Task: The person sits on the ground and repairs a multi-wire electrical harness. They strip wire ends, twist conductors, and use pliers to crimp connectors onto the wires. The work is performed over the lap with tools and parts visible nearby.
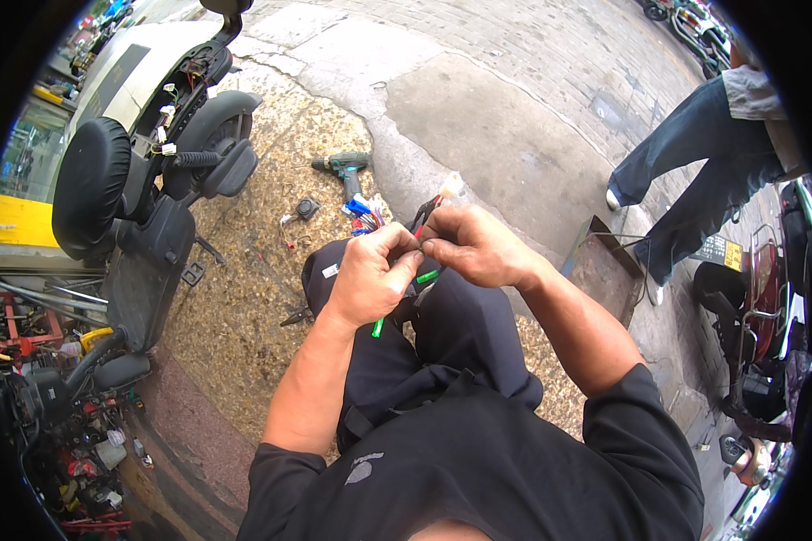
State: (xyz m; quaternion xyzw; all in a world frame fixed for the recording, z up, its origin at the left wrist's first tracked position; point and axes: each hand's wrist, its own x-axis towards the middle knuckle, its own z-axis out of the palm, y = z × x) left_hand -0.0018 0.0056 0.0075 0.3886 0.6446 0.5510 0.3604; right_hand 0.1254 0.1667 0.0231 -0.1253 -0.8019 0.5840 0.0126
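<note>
Both of my hands meet above my knees with their fingertips close together. My left hand (376, 275) is closed in a pinch, and so is my right hand (472, 245). A thin red wire (418, 232) shows at the fingertips between them; its ends are hidden by the fingers. Just beyond the hands, a black and red wire bundle leads up to a whitish, translucent piece (451, 186). Bright green pieces (377, 327) show below and between the hands. Blue connectors with coloured wires (359, 206) lie just past my left hand.
A cordless drill (345, 168) lies on the speckled ground ahead, near a small black part (307, 208). Dark pliers (295, 316) are beside my left leg. A partly stripped scooter (153, 207) stands left, above loose parts. At right, a person in jeans (695, 162) stands by a metal tray (600, 270).
</note>
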